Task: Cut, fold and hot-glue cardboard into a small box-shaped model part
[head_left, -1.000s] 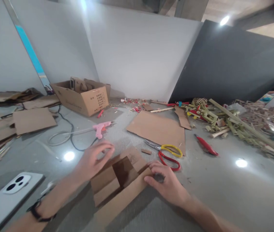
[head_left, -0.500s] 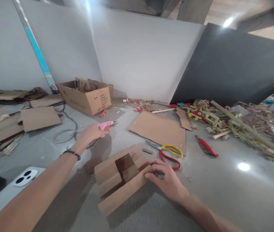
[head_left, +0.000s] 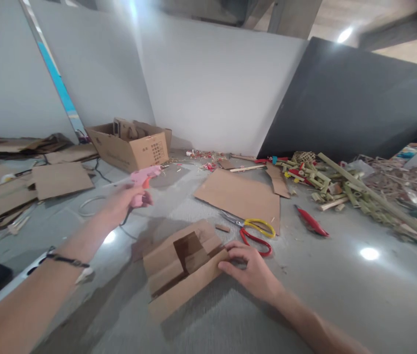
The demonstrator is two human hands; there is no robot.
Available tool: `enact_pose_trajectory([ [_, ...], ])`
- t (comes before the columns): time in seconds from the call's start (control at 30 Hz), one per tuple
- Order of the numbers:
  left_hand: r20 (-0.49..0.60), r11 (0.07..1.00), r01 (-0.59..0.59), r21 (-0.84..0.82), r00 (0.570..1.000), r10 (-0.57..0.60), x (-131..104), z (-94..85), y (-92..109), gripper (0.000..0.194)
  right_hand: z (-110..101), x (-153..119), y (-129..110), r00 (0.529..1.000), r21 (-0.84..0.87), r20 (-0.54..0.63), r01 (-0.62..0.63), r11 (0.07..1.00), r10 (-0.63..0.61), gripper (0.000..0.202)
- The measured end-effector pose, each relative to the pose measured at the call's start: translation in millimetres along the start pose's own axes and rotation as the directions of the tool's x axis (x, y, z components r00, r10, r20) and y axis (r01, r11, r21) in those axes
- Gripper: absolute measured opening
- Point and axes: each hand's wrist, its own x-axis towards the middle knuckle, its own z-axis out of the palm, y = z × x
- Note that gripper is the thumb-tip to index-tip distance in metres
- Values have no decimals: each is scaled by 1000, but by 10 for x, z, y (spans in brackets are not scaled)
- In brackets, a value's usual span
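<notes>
A pink hot glue gun (head_left: 144, 176) is gripped in my left hand (head_left: 127, 199), raised off the surface with its cable trailing below; the hand is blurred by motion. My right hand (head_left: 250, 270) pinches the right end of a folded cardboard piece (head_left: 179, 305) between thumb and fingers. This piece has bent-up flaps and a dark brown patch in its middle. Just beyond my right hand lie scissors (head_left: 254, 231) with one yellow and one red handle. A small cardboard strip (head_left: 222, 228) rests beside their blades.
A flat cardboard sheet (head_left: 237, 194) lies behind the scissors, a red pointed tool (head_left: 312, 222) to their right. An open cardboard box (head_left: 130, 152) stands near the wall. Bamboo pieces (head_left: 326, 182) are heaped at right, cardboard scraps (head_left: 63, 179) at left. A phone lies partly hidden under my left forearm.
My left hand has lifted the glue gun off the surface and brought it up. My right hand keeps its hold on the folded cardboard, which has hardly moved.
</notes>
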Motion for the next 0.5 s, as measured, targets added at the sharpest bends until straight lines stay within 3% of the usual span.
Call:
enact_pose_trajectory([
  [0.2,45,978,-39,-205,998,49,-384,-173,73,33,19,-32,-44,1000,-48,-18,-5,999,4,26],
  [0.4,70,976,-38,-214,996,54,-658,-339,-75,33,-30,-9,-25,994,-109,-105,-22,994,11,34],
  [0.5,65,981,-33,-190,997,46,-697,-391,-161,34,-41,2,-30,997,-118,-74,-9,993,0,29],
])
